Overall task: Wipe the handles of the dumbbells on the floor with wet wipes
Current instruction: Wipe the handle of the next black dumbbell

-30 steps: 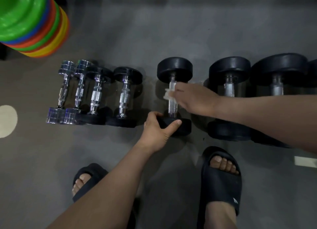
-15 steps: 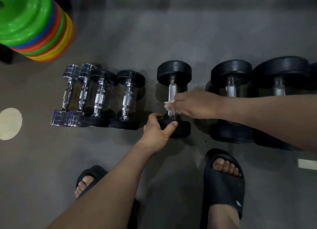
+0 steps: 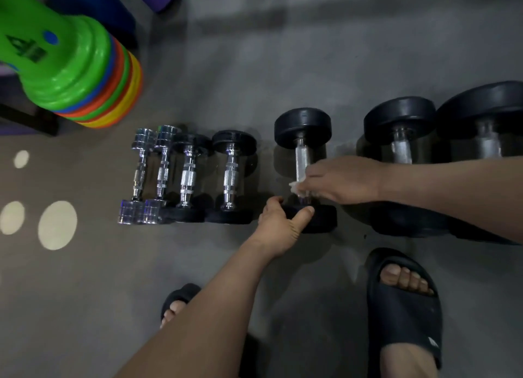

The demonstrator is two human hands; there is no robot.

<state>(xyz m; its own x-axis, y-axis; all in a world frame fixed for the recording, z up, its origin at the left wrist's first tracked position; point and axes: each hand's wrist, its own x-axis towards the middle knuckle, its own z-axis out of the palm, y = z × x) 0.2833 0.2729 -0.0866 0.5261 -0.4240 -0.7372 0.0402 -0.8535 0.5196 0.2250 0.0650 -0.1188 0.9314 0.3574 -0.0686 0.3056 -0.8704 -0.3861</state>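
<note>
sliding the wipe [image 3: 295, 186] along the middle dumbbell's handle [image 3: 300, 158], my right hand [image 3: 339, 179] has reached its near end, fingers pinching the wipe; my left hand [image 3: 278, 222] grips the near head [image 3: 322, 219]. this pass looks nearly complete.

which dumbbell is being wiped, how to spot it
Start at the stack of coloured discs upper left and follow the floor row rightward. Past four small dumbbells lies the fifth dumbbell. It alone has a left hand gripping its near end and a right hand holding a white wipe on its handle.
</note>
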